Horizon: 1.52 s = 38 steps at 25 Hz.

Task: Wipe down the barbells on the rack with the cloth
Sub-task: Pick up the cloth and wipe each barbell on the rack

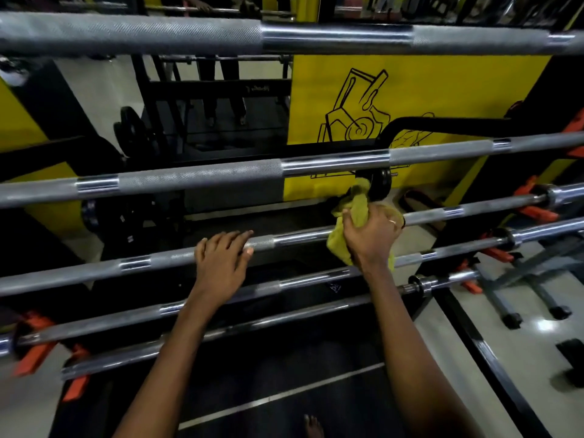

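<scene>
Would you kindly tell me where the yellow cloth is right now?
In the head view, right of centre, the cloth is gripped by the right hand against the third barbell down, with the left hand on that bar further left.

Dim overall, with deep black shadow under the rack and across the lower middle. Overhead light lays bright streaks on the chrome bars [335, 162] and a white glare spot on the pale floor [545, 325]. The wide lens bows the bars near the edges; the orange brackets [34, 349] at left smear with blur
</scene>
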{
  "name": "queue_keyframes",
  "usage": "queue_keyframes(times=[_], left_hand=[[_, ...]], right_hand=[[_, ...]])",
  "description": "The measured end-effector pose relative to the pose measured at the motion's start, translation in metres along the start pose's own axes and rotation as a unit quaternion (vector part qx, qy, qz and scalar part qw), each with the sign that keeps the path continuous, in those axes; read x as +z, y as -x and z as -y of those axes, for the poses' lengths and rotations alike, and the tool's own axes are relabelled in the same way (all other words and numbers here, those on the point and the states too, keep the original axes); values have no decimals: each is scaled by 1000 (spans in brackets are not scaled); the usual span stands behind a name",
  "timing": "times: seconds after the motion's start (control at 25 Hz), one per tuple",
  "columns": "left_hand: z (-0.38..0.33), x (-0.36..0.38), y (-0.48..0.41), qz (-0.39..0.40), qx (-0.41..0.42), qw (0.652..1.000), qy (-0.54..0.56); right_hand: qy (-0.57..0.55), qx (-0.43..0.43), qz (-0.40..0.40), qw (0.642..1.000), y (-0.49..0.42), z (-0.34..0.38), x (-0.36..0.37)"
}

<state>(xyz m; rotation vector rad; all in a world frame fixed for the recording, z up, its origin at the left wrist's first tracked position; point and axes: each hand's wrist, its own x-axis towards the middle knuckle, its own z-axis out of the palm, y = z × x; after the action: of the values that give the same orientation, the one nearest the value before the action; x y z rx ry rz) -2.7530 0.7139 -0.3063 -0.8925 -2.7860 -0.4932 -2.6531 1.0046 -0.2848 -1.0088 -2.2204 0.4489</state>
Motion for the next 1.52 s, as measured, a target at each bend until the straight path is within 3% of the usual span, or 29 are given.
queue_keyframes(times=[0.2, 0.36, 0.48, 0.64, 0.84, 0.92, 1.04, 1.12, 1.2, 1.28, 1.4, 1.52], left_hand=[[-3, -4, 2, -11, 8, 1000, 10], [32, -15, 19, -54, -63, 996, -10], [56, -19, 26, -57, -28, 997, -38], [49, -14, 23, -72, -37, 996, -33], [56, -15, 25, -72, -29, 997, -20], [54, -16, 27, -66, -27, 997, -14], [55, -18, 27, -66, -25, 998, -3], [55, -19, 27, -60, -21, 998, 2], [53, -22, 26, -42, -14, 999, 21], [58, -30, 28, -12, -4, 999, 41], [93, -44, 34, -23, -50, 998, 8], [121, -50, 41, -48, -64, 996, -26]], right_hand=[[8, -215, 67, 974, 46, 53, 25], [-56, -104, 54, 991, 7, 10, 7], [-12, -67, 34, 997, -7, 7, 5], [-4, -142, 59, 988, 47, 61, 31], [-109, -265, -5, 958, 83, 49, 49], [-103, -211, -45, 971, 78, 36, 52], [-154, -21, -91, 984, 85, 43, 55], [-255, 102, -131, 952, 93, 63, 55], [-378, 235, -153, 882, 100, 86, 58], [-463, 321, -119, 817, 110, 109, 59], [-560, 389, -75, 727, 118, 126, 63], [-646, 400, -25, 649, 124, 139, 66]])
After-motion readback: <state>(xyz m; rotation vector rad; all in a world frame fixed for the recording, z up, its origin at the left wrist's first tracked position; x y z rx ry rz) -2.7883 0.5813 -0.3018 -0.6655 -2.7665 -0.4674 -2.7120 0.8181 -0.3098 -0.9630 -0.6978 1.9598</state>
